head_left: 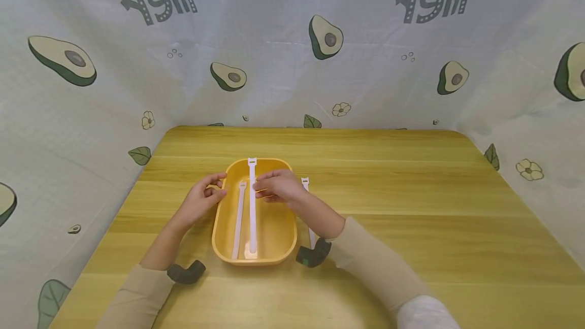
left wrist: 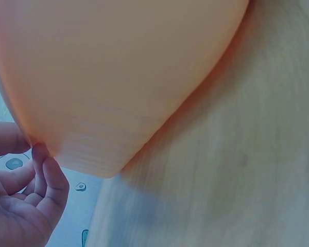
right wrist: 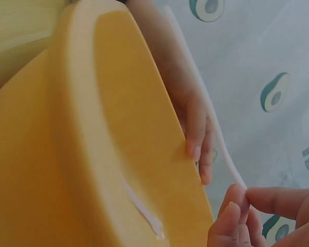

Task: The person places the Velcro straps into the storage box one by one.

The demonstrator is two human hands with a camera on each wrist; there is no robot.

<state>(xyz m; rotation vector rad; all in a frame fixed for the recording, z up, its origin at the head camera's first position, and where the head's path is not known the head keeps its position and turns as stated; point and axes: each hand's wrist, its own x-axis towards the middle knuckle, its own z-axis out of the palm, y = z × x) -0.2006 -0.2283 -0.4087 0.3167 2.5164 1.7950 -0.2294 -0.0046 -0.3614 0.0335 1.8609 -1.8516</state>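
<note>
A yellow plastic basin (head_left: 276, 232) stands on the table, with my left hand (head_left: 201, 199) at its left side. In the left wrist view the thumb and fingers pinch the basin's rim. My right hand (head_left: 281, 187) is over the basin and pinches a white cable strap (head_left: 253, 222) with a slotted head. This strap hangs lengthwise above the basin, and the right wrist view shows it (right wrist: 221, 139) rising past the rim. A second white strap (head_left: 239, 220) lies inside the basin, left of the held one.
Right of the basin another white strap (head_left: 305, 183) lies on the wooden table (head_left: 411, 192), partly hidden by my right forearm. A dark curved piece (head_left: 314, 254) sits at my right wrist and a similar one (head_left: 186, 272) at my left. An avocado-print cloth (head_left: 274, 24) hangs behind the table.
</note>
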